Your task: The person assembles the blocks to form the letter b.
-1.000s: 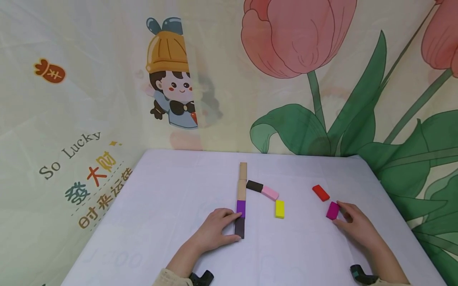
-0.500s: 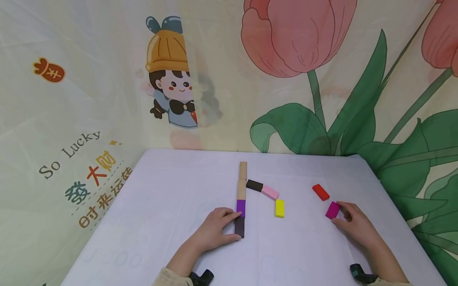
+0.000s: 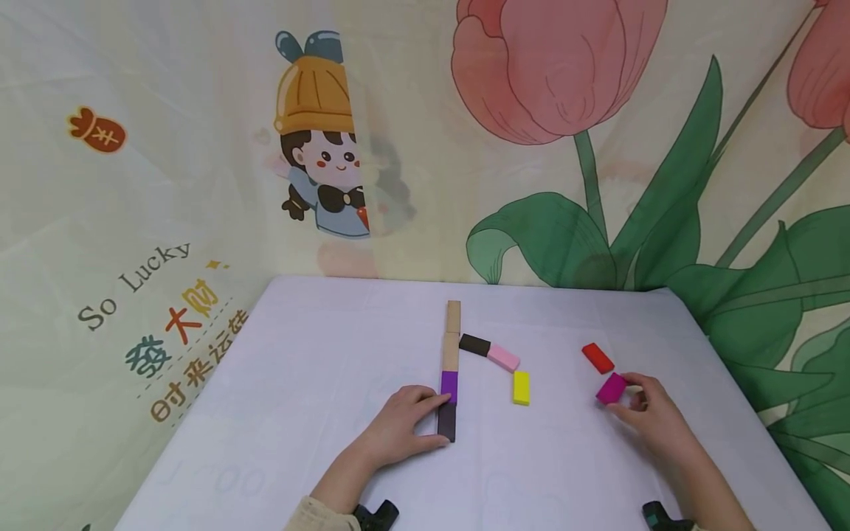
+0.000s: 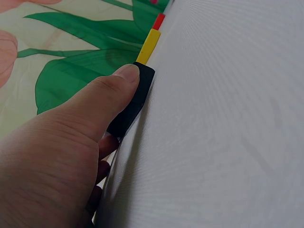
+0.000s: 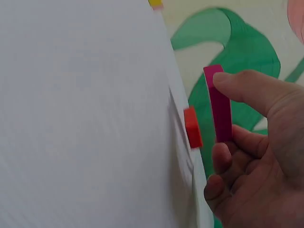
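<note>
Head view: our left hand steadies black block at near end of block line on desk, thumb and fingers pinching it. Our right hand pinches magenta block, tilted up just beside red block.

Left wrist: thumb presses black block; we judge it best kept pressed so line stays straight.

Right wrist: magenta block raised off desk, red block flat below; we should lift clear without nudging it.
</note>
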